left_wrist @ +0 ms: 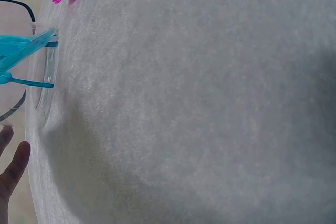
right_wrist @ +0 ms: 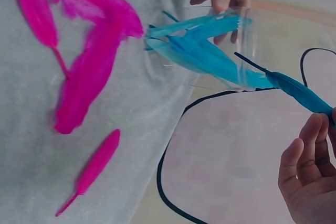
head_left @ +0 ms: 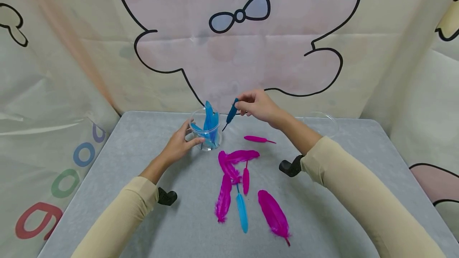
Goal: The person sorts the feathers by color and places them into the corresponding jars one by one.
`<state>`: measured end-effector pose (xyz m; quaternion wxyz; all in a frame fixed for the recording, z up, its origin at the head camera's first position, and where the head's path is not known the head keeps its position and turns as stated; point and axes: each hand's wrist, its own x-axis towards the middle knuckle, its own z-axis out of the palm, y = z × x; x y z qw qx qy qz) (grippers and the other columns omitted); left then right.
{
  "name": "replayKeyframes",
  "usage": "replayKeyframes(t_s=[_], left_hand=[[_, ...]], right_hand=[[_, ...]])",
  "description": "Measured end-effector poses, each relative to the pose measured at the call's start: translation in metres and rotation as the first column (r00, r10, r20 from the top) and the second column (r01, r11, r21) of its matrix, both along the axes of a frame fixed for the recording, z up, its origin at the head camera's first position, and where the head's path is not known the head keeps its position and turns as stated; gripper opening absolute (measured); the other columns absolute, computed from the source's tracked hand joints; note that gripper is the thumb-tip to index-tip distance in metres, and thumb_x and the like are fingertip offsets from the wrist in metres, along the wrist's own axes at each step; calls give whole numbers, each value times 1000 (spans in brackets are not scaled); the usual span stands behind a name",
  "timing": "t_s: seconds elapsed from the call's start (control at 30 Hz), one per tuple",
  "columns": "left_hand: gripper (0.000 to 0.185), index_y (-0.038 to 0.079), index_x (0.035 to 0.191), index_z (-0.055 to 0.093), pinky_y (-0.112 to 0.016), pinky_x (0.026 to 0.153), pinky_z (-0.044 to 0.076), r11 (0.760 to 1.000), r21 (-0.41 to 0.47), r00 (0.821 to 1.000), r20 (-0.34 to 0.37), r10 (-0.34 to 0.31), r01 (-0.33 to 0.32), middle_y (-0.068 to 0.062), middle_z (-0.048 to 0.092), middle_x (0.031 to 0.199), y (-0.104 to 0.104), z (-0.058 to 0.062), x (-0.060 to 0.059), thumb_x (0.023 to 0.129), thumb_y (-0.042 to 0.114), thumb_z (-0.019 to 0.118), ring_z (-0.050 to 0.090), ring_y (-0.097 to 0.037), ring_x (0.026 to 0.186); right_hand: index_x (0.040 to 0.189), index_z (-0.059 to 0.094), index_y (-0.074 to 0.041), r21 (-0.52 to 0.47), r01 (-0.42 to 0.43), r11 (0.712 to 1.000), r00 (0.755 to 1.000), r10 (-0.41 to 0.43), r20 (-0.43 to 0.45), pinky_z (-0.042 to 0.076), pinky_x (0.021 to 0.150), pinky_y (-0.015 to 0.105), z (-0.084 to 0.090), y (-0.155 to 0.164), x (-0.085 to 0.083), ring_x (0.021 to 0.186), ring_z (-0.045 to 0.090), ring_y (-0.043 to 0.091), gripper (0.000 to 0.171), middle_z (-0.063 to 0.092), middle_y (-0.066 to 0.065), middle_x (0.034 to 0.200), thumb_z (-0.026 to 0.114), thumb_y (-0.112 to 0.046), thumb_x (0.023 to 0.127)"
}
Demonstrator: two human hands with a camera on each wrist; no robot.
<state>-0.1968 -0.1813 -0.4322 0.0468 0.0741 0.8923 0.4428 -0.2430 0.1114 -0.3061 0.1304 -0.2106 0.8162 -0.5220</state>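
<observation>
My left hand [head_left: 179,143] holds a clear plastic cup [head_left: 208,145] upright near the table's far edge, thumb along its near side. Several blue feathers [head_left: 209,119] stand inside the cup, some rising past its rim. To the right of the cup, my right hand [head_left: 259,106] pinches a darker blue feather [head_left: 231,112] by its upper end, quill pointing down. The right wrist view shows this feather [right_wrist: 296,90] with its quill overlapping the cup's mouth [right_wrist: 247,40]. In the left wrist view only fingertips [left_wrist: 18,163] of my left hand show, below the cup.
On the grey table [head_left: 143,150] lie several magenta feathers, including a small one [head_left: 255,139] and a large one [head_left: 273,212]. One light blue feather [head_left: 242,212] lies among them. A clear round container [head_left: 328,120] stands behind my right forearm. A printed curtain [head_left: 161,51] hangs behind the table.
</observation>
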Motion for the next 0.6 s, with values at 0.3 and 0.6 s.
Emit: replayKeyframes(t_s=[0.3,0.6], left_hand=[[92,9,159,18,-60,104,40,1000,-3,1000,14,9,-9,-18,34,158,0,0,-1,92,45,70,38,-40,141],[90,12,159,19,-59,106,40,1000,11,1000,14,7,-7,-17,36,157,1,0,1,92,45,70,40,-38,140]], right_hand=[[111,68,0,-54,42,998,999,-42,11,54,79,32,13,-9,-1,85,64,25,21,67,11,90,59,-15,100],[112,67,2,-108,35,994,999,-31,39,55,79,32,8,-19,-2,84,63,24,21,66,10,91,59,-13,101]])
